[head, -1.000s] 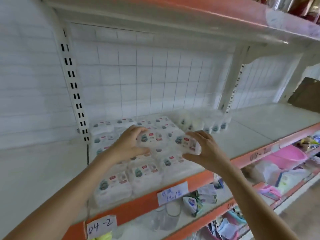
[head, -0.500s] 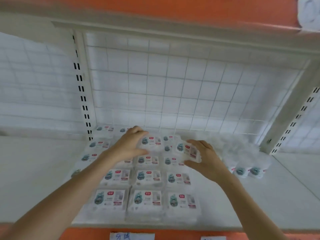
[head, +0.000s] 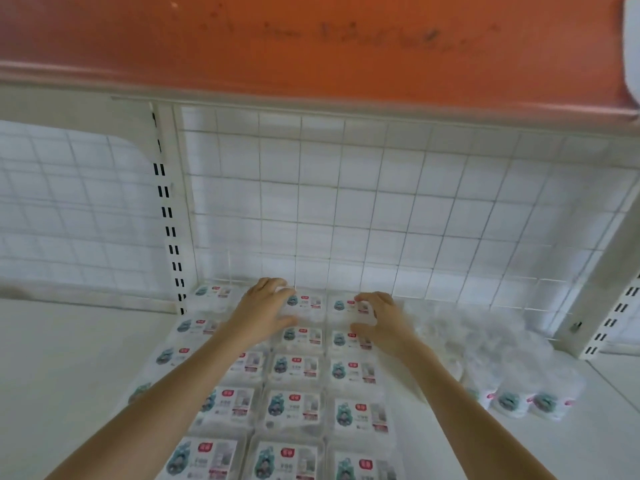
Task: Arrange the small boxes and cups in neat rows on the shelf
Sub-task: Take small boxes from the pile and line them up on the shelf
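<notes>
Small white boxes with teal and red labels [head: 294, 367] lie in a grid of rows on the white shelf [head: 568, 445]. My left hand [head: 261, 311] reaches to the back row, where its fingers and thumb grip the middle box [head: 304, 303]. Beside it, my right hand [head: 382, 322] holds the back-right box [head: 348, 306], fingers over its far edge and thumb on its near edge. To the right of the boxes stands a cluster of white cups [head: 512, 401] with teal labels, blurred towards the back.
A white wire grid [head: 346, 202] closes the back of the shelf. A slotted upright [head: 169, 220] stands at the left and another [head: 609, 306] at the right. The orange edge of the upper shelf [head: 311, 46] hangs low overhead. Bare shelf lies to the left [head: 69, 358].
The view has tilted up and moved closer. Both hands have reached further back; the box my right hand carried now sits in the back row at the right.
</notes>
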Demonstrator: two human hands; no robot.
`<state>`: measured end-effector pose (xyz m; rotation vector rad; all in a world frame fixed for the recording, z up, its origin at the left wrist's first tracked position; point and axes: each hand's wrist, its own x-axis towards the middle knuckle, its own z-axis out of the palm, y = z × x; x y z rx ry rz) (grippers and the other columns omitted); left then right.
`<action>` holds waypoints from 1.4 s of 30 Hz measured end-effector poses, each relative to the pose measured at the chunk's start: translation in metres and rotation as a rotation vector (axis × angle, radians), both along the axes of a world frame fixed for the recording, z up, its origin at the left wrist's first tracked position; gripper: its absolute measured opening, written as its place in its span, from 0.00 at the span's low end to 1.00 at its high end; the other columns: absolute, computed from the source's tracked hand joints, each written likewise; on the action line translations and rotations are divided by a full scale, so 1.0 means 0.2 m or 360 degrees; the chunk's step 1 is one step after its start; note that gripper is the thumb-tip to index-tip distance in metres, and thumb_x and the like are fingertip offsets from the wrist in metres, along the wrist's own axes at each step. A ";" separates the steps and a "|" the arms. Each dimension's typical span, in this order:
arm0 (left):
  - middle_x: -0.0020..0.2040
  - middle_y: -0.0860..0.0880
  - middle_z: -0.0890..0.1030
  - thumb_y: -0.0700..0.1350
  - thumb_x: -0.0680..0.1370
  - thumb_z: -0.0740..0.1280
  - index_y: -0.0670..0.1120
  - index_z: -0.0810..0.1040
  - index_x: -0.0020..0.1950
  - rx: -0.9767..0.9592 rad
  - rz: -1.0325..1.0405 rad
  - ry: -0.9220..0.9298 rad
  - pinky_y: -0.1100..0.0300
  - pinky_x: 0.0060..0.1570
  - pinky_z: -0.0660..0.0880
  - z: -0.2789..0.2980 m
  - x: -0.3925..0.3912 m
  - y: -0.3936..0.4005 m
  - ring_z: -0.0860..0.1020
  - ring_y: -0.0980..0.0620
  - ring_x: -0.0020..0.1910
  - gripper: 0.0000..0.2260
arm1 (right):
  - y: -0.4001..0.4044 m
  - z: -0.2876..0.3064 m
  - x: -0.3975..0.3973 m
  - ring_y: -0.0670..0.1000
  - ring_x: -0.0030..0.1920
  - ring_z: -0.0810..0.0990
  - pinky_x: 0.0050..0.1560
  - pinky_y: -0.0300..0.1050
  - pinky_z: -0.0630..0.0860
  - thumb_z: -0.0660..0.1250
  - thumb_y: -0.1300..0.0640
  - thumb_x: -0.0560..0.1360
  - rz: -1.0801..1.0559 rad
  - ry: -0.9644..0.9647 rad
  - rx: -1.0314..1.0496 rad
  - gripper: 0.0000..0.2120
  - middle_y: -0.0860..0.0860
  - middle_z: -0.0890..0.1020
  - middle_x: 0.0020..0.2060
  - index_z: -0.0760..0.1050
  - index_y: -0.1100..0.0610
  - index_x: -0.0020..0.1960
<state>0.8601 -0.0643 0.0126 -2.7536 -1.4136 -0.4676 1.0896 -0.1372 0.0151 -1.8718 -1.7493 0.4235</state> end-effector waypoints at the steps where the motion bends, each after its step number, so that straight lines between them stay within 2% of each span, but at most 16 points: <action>1: 0.69 0.50 0.65 0.57 0.76 0.63 0.48 0.64 0.71 -0.0004 -0.0007 -0.0022 0.57 0.67 0.60 -0.01 0.00 0.01 0.61 0.52 0.69 0.26 | 0.01 0.00 -0.01 0.47 0.54 0.67 0.33 0.23 0.69 0.69 0.54 0.73 -0.0006 0.0019 -0.0005 0.25 0.52 0.63 0.66 0.66 0.53 0.67; 3: 0.68 0.51 0.67 0.57 0.76 0.63 0.47 0.65 0.70 -0.0029 -0.0019 -0.0064 0.58 0.65 0.63 -0.02 0.01 0.02 0.63 0.52 0.67 0.26 | 0.03 -0.01 -0.02 0.47 0.55 0.66 0.37 0.24 0.70 0.67 0.51 0.74 -0.0027 0.0041 0.0013 0.23 0.52 0.62 0.65 0.67 0.53 0.67; 4: 0.67 0.51 0.67 0.56 0.76 0.63 0.47 0.65 0.70 -0.0042 -0.0019 -0.0083 0.58 0.65 0.63 -0.02 0.01 0.02 0.63 0.52 0.67 0.26 | 0.04 -0.01 -0.03 0.49 0.58 0.65 0.45 0.26 0.71 0.67 0.50 0.74 -0.0055 0.0031 0.0034 0.22 0.52 0.61 0.64 0.69 0.52 0.66; 6: 0.67 0.51 0.68 0.55 0.75 0.64 0.47 0.65 0.70 -0.0063 -0.0010 -0.0113 0.58 0.65 0.64 -0.02 0.02 0.03 0.63 0.52 0.67 0.26 | 0.06 -0.01 -0.04 0.52 0.63 0.63 0.61 0.42 0.70 0.67 0.50 0.74 -0.0102 0.0018 0.0056 0.19 0.52 0.61 0.62 0.72 0.51 0.64; 7: 0.67 0.50 0.68 0.54 0.76 0.65 0.47 0.65 0.70 -0.0078 -0.0006 -0.0123 0.58 0.65 0.64 -0.02 0.02 0.03 0.62 0.52 0.67 0.26 | 0.06 -0.01 -0.04 0.53 0.64 0.62 0.64 0.48 0.70 0.67 0.50 0.74 -0.0110 0.0030 0.0045 0.19 0.52 0.62 0.62 0.72 0.51 0.63; 10: 0.66 0.50 0.67 0.54 0.75 0.65 0.46 0.65 0.70 -0.0119 -0.0004 -0.0158 0.58 0.65 0.64 -0.03 0.03 0.03 0.62 0.52 0.67 0.26 | 0.07 -0.02 -0.05 0.54 0.65 0.62 0.65 0.51 0.68 0.66 0.51 0.74 -0.0108 0.0031 0.0017 0.18 0.53 0.64 0.61 0.72 0.52 0.63; 17: 0.66 0.50 0.68 0.53 0.75 0.66 0.45 0.66 0.68 -0.0134 0.0023 -0.0122 0.58 0.63 0.66 0.00 0.04 0.02 0.63 0.51 0.66 0.25 | 0.05 -0.06 -0.09 0.52 0.67 0.62 0.61 0.39 0.63 0.64 0.51 0.76 -0.0176 0.0072 0.0138 0.20 0.51 0.64 0.64 0.68 0.55 0.66; 19: 0.66 0.50 0.69 0.54 0.75 0.65 0.45 0.65 0.68 -0.0106 0.0025 -0.0092 0.58 0.61 0.66 0.01 0.04 0.01 0.65 0.51 0.65 0.25 | 0.03 -0.04 -0.09 0.51 0.67 0.62 0.59 0.40 0.66 0.63 0.50 0.76 -0.0176 -0.0006 0.0119 0.23 0.51 0.64 0.65 0.65 0.56 0.68; 22: 0.66 0.49 0.69 0.56 0.75 0.64 0.45 0.62 0.69 -0.0020 0.0024 -0.0010 0.56 0.61 0.65 0.02 0.03 -0.02 0.67 0.50 0.64 0.27 | -0.02 -0.01 -0.12 0.51 0.69 0.59 0.65 0.46 0.64 0.60 0.47 0.77 -0.0149 -0.0214 0.0095 0.25 0.51 0.64 0.68 0.61 0.56 0.71; 27: 0.63 0.50 0.72 0.56 0.77 0.60 0.46 0.68 0.65 0.0189 -0.0050 -0.0010 0.55 0.61 0.67 0.05 0.00 -0.11 0.70 0.51 0.61 0.21 | -0.20 0.04 -0.17 0.50 0.70 0.60 0.68 0.47 0.63 0.59 0.48 0.78 -0.0091 -0.0437 0.0191 0.24 0.50 0.67 0.68 0.61 0.55 0.71; 31: 0.60 0.51 0.74 0.52 0.78 0.60 0.47 0.70 0.63 0.0224 -0.0166 -0.0108 0.59 0.57 0.68 0.08 -0.05 -0.31 0.72 0.52 0.58 0.16 | -0.42 0.08 -0.22 0.49 0.67 0.65 0.65 0.47 0.66 0.58 0.48 0.78 0.0042 -0.0662 0.0286 0.21 0.48 0.70 0.67 0.64 0.52 0.69; 34: 0.56 0.51 0.76 0.51 0.77 0.61 0.46 0.73 0.60 0.0250 -0.0205 -0.0159 0.58 0.53 0.70 0.08 -0.12 -0.52 0.75 0.52 0.55 0.14 | -0.62 0.09 -0.27 0.50 0.63 0.71 0.62 0.47 0.69 0.59 0.47 0.77 0.0093 -0.0691 0.0393 0.19 0.48 0.75 0.62 0.69 0.52 0.66; 36: 0.54 0.51 0.78 0.49 0.76 0.63 0.46 0.75 0.58 0.0301 -0.0175 -0.0154 0.57 0.51 0.71 0.07 -0.18 -0.68 0.77 0.51 0.52 0.13 | -0.77 0.09 -0.30 0.51 0.55 0.78 0.53 0.49 0.75 0.59 0.47 0.76 0.0139 -0.0735 0.0540 0.16 0.48 0.80 0.54 0.75 0.53 0.59; 38: 0.47 0.50 0.80 0.48 0.73 0.66 0.45 0.78 0.52 0.0401 -0.0138 -0.0142 0.56 0.43 0.74 0.05 -0.23 -0.86 0.79 0.49 0.44 0.10 | -0.92 0.06 -0.31 0.50 0.46 0.80 0.44 0.46 0.78 0.57 0.46 0.73 0.0190 -0.0743 0.0636 0.16 0.47 0.82 0.46 0.77 0.53 0.52; 40: 0.42 0.50 0.79 0.49 0.72 0.63 0.45 0.79 0.47 0.0445 -0.0062 -0.0159 0.57 0.38 0.75 -0.01 -0.28 -1.06 0.79 0.49 0.38 0.10 | -1.08 0.02 -0.34 0.49 0.43 0.80 0.40 0.43 0.77 0.58 0.46 0.72 0.0259 -0.0710 0.0629 0.15 0.46 0.81 0.44 0.77 0.53 0.50; 42: 0.41 0.51 0.78 0.51 0.71 0.58 0.46 0.79 0.46 0.0399 0.0023 -0.0177 0.57 0.38 0.75 -0.09 -0.32 -1.25 0.78 0.49 0.37 0.13 | -1.23 -0.05 -0.37 0.48 0.42 0.79 0.40 0.41 0.76 0.58 0.47 0.72 0.0348 -0.0720 0.0635 0.14 0.46 0.81 0.43 0.77 0.52 0.49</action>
